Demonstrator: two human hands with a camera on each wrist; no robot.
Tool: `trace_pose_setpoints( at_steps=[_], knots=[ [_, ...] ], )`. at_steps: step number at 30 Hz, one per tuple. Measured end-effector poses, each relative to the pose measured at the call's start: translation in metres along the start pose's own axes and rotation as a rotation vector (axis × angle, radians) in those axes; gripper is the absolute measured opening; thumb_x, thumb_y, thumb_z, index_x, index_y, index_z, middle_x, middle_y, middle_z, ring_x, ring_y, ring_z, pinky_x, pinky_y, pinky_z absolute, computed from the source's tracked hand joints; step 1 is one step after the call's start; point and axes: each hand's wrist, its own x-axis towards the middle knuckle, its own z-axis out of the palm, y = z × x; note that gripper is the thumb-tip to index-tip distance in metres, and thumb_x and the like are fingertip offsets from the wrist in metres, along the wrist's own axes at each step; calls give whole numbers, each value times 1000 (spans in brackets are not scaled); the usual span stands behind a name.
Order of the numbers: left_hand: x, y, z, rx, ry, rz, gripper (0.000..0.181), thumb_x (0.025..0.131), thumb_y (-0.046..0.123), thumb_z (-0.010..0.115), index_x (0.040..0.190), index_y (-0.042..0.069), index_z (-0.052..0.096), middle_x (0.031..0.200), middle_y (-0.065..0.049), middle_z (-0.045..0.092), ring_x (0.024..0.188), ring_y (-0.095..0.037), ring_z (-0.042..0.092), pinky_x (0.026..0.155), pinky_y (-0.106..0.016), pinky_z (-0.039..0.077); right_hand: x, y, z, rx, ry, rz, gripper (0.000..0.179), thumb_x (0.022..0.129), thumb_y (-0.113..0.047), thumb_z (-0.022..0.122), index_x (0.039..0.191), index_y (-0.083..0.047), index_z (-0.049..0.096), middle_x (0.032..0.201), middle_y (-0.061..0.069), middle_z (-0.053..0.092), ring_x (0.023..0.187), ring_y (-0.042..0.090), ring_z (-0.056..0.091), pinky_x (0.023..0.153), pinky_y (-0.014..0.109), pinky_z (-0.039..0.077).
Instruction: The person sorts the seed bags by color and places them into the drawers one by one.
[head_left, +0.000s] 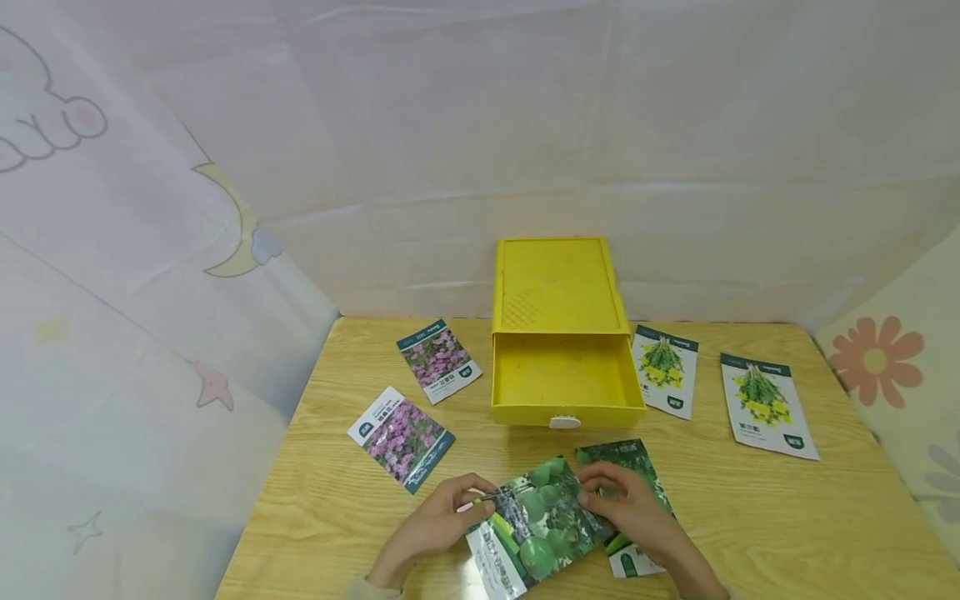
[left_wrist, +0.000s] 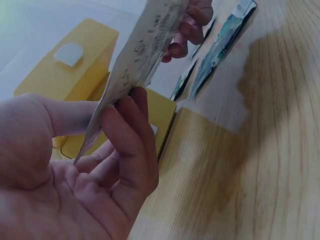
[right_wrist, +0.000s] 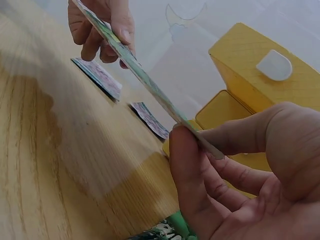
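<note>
Held item: green-fruit seed packet (head_left: 543, 521), raised above near side of wood-grain tabletop (head_left: 300, 525), in front of yellow drawer box (head_left: 558, 283), fruit print facing head cam. L hand (head_left: 453, 512) pinches one side edge, thumb on one face, fingers on the other; R hand (head_left: 628, 504) pinches the opp. edge likewise. Handling (est.): v. light, thin, semi-flexible; glossy film, so prob. slippery; low breakage risk, but may crease or bow if the edges are pushed together. Rec. grip: thumb/fingertip pinch at opp. edges, light tension, flat of the packet unsqueezed. Surroundings: second green packet (head_left: 636, 457) lies on the tabletop below R hand, partly hidden by it; avoid snagging or dragging it w/ the R fingers. Box's drawer (head_left: 525, 414) is pulled out toward the person; its front wall and white pull tab (head_left: 565, 422) stand directly beyond the held packet, i.e. the main obstruction to any low fwd. move. L of box: two pink-purple flower packets, upper (head_left: 438, 360) and lower (head_left: 401, 437), the lower near L hand. R of box: two yellow-flower packets, one just beside the drawer (head_left: 666, 371), the other farther R (head_left: 770, 406), well apart from both hands.
</note>
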Motion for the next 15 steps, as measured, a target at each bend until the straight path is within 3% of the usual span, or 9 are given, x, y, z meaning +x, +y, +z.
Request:
trace_pose_setpoints(
  at_steps=[3, 4, 6, 7, 10, 12, 15],
  knots=[
    [0, 1, 1, 17, 30, 10, 21, 99, 23, 58, 118, 14, 62, 138, -13, 51, 130, -39, 45, 91, -38, 49, -4, -2, -1, 35, 3, 22, 39, 94, -20, 66, 125, 1, 55, 117, 21, 58, 50, 10, 36, 48, 25, 40],
    [0, 1, 1, 27, 41, 12, 22, 98, 24, 59, 118, 15, 62, 137, -14, 52, 120, -37, 53, 84, -33, 51, -5, -3, -1, 46, 7, 31, 39, 94, -21, 66, 124, 1, 54, 118, 21, 58, 48, 10, 31, 45, 24, 37],
    [1, 3, 2, 48, 65, 13, 23, 97, 26, 62, 117, 16, 63, 133, -13, 54, 92, -27, 62, 69, -25, 49, -9, -5, -1, 64, 16, 43, 41, 94, -20, 66, 125, 2, 53, 118, 21, 57, 50, 10, 33, 46, 25, 37],
    [1, 4, 2, 51, 74, 11, 24, 96, 26, 63, 117, 16, 63, 129, -13, 55, 78, -21, 59, 61, -22, 46, -10, -6, -2, 70, 23, 50, 41, 94, -20, 66, 126, 2, 52, 118, 20, 57, 52, 10, 35, 47, 26, 38],
    [2, 7, 4, 10, 96, -1, 27, 94, 25, 66, 118, 15, 62, 121, -12, 58, 61, -12, 46, 58, -24, 47, -16, -8, -2, 91, 52, 72, 43, 93, -20, 67, 127, 2, 51, 116, 19, 57, 61, 11, 44, 51, 27, 42],
    [1, 8, 6, -66, 102, -9, 30, 93, 22, 67, 120, 12, 61, 118, -15, 58, 70, -13, 58, 65, -30, 54, -20, -9, -3, 102, 75, 81, 44, 93, -19, 67, 128, 2, 51, 116, 18, 57, 67, 12, 48, 53, 27, 45],
    [0, 11, 8, -205, 91, -11, 35, 94, 16, 66, 125, 5, 56, 116, -21, 60, 84, -26, 67, 75, -44, 57, -25, -9, -4, 116, 113, 91, 45, 93, -19, 68, 129, 1, 50, 117, 17, 56, 69, 12, 50, 54, 28, 48]
  ],
)
